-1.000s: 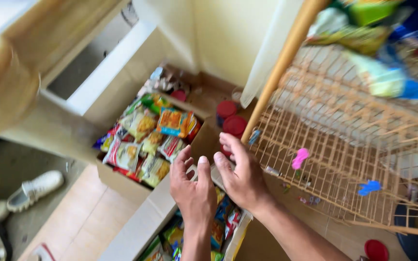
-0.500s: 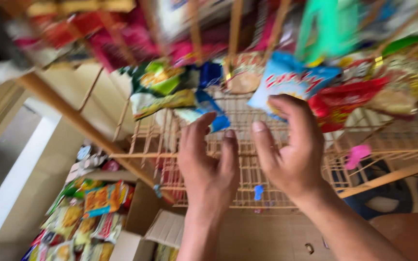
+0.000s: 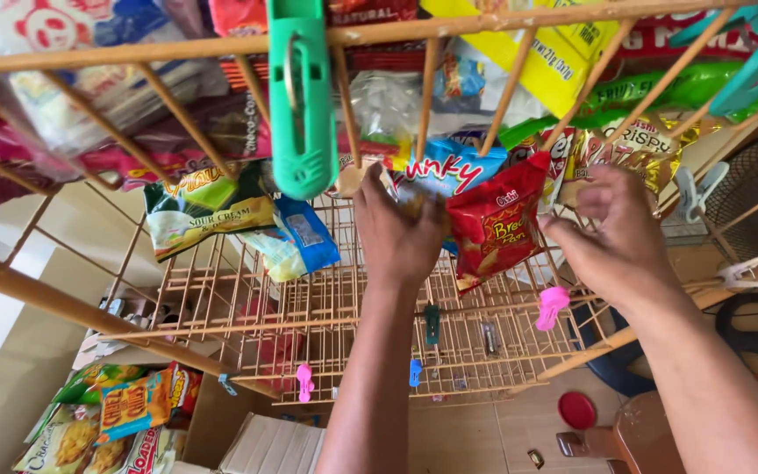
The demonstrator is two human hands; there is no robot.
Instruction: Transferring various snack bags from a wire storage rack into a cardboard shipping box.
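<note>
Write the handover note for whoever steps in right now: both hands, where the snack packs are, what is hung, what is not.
Left hand: raised to the wire rack, fingers closed on something small at the top of the red snack pack; cannot tell exactly what.
Right hand: raised beside that pack, fingers curled near the packs behind it; no clear grasp seen.
Done: many packs already hang from the rack's upper bars, with a big green clip in front.
Left: the cardboard box below still holds snack packs; the lower rack has small clips, including a pink clip, with nothing hanging.
</note>
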